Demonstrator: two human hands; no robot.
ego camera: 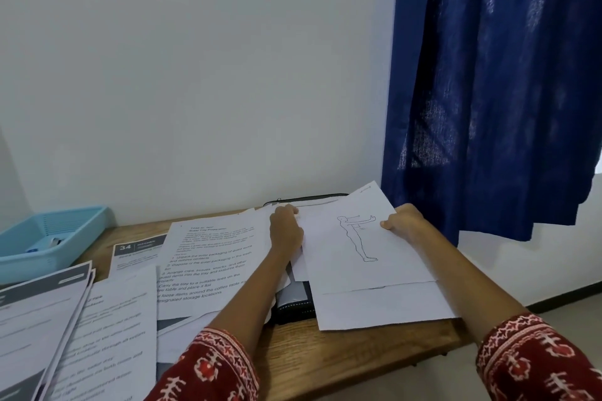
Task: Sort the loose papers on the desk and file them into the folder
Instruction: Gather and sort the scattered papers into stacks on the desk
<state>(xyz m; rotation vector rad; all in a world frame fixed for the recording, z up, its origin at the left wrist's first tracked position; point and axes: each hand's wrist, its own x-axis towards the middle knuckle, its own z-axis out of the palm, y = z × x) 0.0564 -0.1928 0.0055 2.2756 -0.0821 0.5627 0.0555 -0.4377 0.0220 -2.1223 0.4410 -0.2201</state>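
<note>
A wooden desk (pixel 342 352) stands against a pale wall, with a blue curtain (pixel 495 81) hanging at the right. A light-blue plastic tray (pixel 49 238) sits at the far left, and printed instruction sheets (pixel 208 264) lie overlapping across the desk. The dark zip folder (pixel 294 303) lies mostly buried under papers. The right hand (pixel 405 221) pinches the edge of a sheet with a figure drawing (pixel 358 244), fingers curled on it. The left hand (pixel 286 231) rests on the papers, fingers seemingly bent downward; its grip is unclear.
</note>
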